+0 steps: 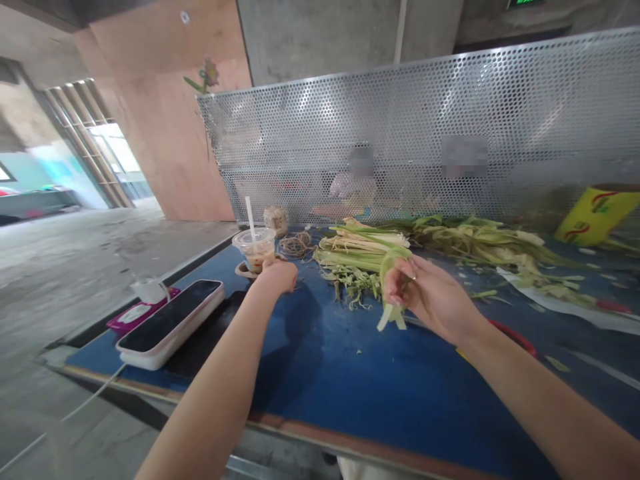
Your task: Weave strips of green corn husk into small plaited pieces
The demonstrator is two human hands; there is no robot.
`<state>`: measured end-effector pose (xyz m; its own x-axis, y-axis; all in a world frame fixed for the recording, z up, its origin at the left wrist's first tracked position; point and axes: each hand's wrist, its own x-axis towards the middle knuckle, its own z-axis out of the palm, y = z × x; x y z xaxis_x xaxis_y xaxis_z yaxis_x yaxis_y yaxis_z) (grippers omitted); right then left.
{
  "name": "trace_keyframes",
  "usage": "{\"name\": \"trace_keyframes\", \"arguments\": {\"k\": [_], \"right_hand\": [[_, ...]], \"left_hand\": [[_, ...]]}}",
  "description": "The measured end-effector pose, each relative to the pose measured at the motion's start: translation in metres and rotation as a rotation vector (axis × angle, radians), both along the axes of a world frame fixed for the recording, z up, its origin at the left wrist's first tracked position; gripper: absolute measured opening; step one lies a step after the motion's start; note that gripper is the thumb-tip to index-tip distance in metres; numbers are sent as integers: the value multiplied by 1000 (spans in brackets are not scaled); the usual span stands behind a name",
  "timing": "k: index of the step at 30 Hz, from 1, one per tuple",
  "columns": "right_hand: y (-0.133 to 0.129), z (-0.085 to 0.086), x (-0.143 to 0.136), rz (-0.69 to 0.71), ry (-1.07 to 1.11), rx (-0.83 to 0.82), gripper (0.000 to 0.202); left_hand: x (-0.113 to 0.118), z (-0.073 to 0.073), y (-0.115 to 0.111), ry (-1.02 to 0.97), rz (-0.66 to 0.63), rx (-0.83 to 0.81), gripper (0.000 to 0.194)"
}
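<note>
My left hand [281, 274] is beside a clear plastic cup [255, 248] with a white straw, over a brown dish [244, 270]. Its fingers are curled and mostly hidden, so what they hold cannot be made out. My right hand [417, 287] is closed round a folded pale green leaf strip [394, 313], whose two ends hang below the fingers. Just behind it lies a bundle of pale green stalks [350, 250], with small frayed pieces along its near side. A tangle of brown twine [296, 245] is left of the bundle.
At the left are a phone-like device [173, 323] and a magenta box [143, 311]. Long leaves [475, 240] lie at the back right, near a yellow wrapper [595, 217]. A red-handled tool [515, 339] is partly under my right forearm. Behind stands a perforated metal screen [400, 120].
</note>
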<state>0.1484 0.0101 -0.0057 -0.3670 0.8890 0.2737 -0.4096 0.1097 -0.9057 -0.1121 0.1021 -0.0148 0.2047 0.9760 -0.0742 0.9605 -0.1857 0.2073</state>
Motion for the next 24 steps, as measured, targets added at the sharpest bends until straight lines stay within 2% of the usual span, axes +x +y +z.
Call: {"name": "trace_keyframes", "arguments": {"k": [5,8,10,11,13,14,17,18,20,22,24], "right_hand": [[1,-2,1,58,16,-5,26],[2,-2,2,34,5,-3,27],[3,-3,2,2,-9,13,26],[3,-3,2,-15,-18,22,26],[6,-4,2,-58,-38,23,25],[7,-5,2,-84,-46,14,25],[9,-6,2,-108,-34,-38,18],[9,-5,1,-98,-17,-52,16],[6,-3,1,-75,24,-76,14],[3,-1,-1,-51,46,-103,15],[-1,1,-2,-3,32,-145,16]], "left_hand": [[4,8,-6,-14,4,-60,28],[11,22,-17,-117,-69,8,8],[20,31,-28,-241,-152,70,12],[27,35,-34,-343,-213,84,14],[42,39,-48,-776,-417,-16,9],[50,40,-54,-926,-477,-56,7],[74,33,-69,-1183,-581,-140,28],[80,30,-71,-1224,-599,-95,32],[89,23,-72,-1240,-574,94,36],[93,17,-71,-1187,-527,282,38],[95,14,-68,-1131,-498,388,39]]}}
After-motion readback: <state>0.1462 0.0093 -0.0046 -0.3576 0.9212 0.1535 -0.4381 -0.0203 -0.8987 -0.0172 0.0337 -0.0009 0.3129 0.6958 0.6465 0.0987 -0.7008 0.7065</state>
